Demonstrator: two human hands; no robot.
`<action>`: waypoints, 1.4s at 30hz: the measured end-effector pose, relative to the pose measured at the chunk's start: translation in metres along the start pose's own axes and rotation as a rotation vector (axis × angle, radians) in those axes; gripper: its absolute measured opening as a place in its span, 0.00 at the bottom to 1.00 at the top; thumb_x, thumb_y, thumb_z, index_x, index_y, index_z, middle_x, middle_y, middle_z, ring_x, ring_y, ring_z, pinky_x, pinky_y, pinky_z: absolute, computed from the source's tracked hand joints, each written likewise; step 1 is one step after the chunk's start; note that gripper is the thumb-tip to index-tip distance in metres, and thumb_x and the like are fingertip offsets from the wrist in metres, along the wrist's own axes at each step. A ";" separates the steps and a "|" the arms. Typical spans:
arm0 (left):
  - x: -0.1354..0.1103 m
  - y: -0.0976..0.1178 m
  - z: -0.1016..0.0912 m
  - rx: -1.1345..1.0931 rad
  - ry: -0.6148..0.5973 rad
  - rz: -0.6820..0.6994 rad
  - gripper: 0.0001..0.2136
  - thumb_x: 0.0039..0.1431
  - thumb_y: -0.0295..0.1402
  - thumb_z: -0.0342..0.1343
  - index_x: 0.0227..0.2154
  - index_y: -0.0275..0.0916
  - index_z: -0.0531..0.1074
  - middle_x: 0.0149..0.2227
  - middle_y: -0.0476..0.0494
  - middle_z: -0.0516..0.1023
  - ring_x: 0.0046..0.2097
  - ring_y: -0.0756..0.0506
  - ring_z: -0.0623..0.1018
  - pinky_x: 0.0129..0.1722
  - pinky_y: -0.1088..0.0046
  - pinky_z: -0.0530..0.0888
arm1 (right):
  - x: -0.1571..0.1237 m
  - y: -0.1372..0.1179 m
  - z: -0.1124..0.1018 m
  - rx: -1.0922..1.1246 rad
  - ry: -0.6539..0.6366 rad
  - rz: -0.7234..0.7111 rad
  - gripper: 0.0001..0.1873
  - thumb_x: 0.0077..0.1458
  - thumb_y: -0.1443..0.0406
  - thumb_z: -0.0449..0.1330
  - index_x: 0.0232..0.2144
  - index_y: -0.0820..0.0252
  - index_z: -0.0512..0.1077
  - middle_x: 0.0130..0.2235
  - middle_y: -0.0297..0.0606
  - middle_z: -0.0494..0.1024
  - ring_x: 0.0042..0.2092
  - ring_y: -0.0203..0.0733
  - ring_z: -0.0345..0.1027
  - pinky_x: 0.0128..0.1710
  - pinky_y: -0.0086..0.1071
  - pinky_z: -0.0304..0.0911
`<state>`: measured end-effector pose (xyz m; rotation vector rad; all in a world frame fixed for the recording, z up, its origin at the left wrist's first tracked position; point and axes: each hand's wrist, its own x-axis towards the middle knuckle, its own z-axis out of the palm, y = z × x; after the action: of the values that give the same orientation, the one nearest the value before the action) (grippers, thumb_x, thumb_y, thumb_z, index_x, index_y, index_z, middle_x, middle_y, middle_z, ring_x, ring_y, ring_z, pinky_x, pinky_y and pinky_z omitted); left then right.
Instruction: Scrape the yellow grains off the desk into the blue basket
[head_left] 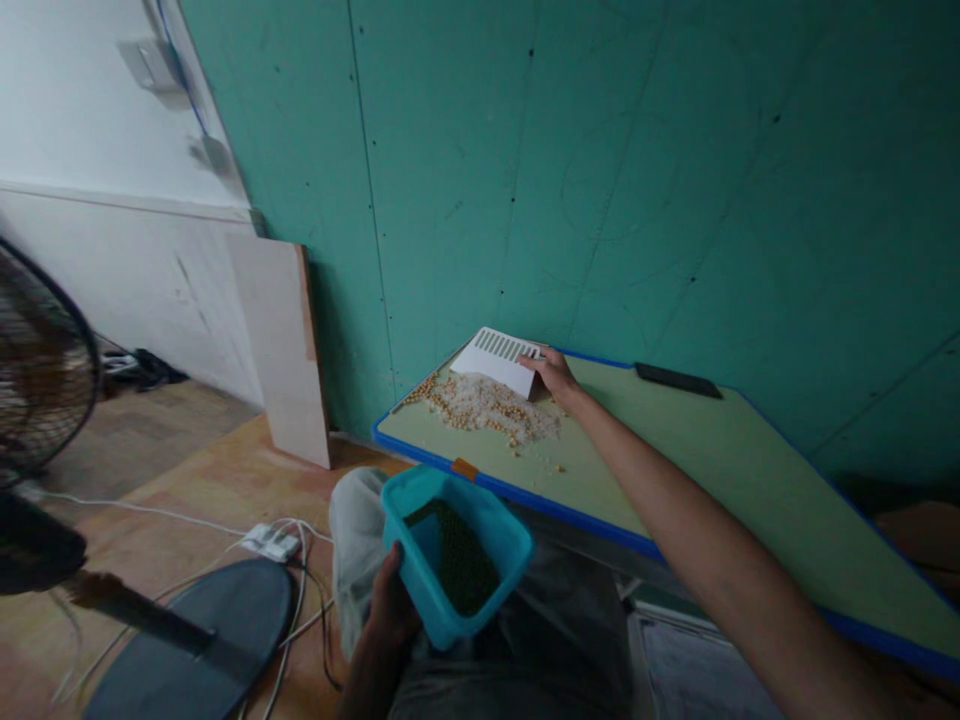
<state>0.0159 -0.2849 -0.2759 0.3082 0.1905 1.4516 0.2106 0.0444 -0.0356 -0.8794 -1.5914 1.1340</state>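
Observation:
My left hand [391, 598] grips the near left side of a turquoise plastic container [420, 580] and holds it tilted over my lap. Small dark green grains, like mung beans [463, 560], lie inside it. At the far left of the table [652, 430], my right hand [553, 374] is closed on the right edge of a white slotted plastic piece [491, 370]. That piece leans over a spread pile of whitish grains [484, 400] mixed with round yellow beans [452, 412]. My right fingers are partly hidden.
A dark flat bar [679, 381] lies at the table's back edge, against the green wall [585, 170]. An orange clip [465, 469] sits on the front edge. To my left are a fan [45, 370], its round base [202, 630], a power strip [270, 541] with cables and a leaning board [277, 350].

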 end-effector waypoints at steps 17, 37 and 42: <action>0.001 0.002 -0.001 -0.012 -0.100 -0.023 0.16 0.72 0.38 0.57 0.53 0.41 0.86 0.51 0.38 0.89 0.58 0.32 0.84 0.71 0.53 0.66 | -0.004 -0.013 0.013 -0.002 -0.074 -0.086 0.24 0.40 0.47 0.73 0.32 0.56 0.75 0.31 0.36 0.80 0.32 0.42 0.71 0.32 0.33 0.64; 0.002 -0.006 0.013 0.057 0.109 -0.019 0.23 0.58 0.46 0.73 0.51 0.35 0.86 0.50 0.32 0.88 0.63 0.25 0.79 0.72 0.45 0.63 | 0.013 -0.041 0.021 -0.044 -0.134 -0.366 0.29 0.50 0.47 0.74 0.47 0.50 0.69 0.40 0.38 0.83 0.43 0.49 0.79 0.49 0.47 0.76; 0.004 -0.010 0.021 0.044 0.132 -0.034 0.35 0.52 0.48 0.76 0.59 0.33 0.80 0.52 0.29 0.87 0.64 0.24 0.78 0.71 0.42 0.65 | 0.026 -0.069 0.031 -0.030 -0.345 -0.320 0.29 0.44 0.53 0.78 0.42 0.49 0.68 0.41 0.34 0.84 0.45 0.47 0.80 0.52 0.45 0.74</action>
<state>0.0326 -0.2839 -0.2590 0.2441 0.3332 1.4363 0.1715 0.0383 0.0342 -0.4380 -1.9522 1.0705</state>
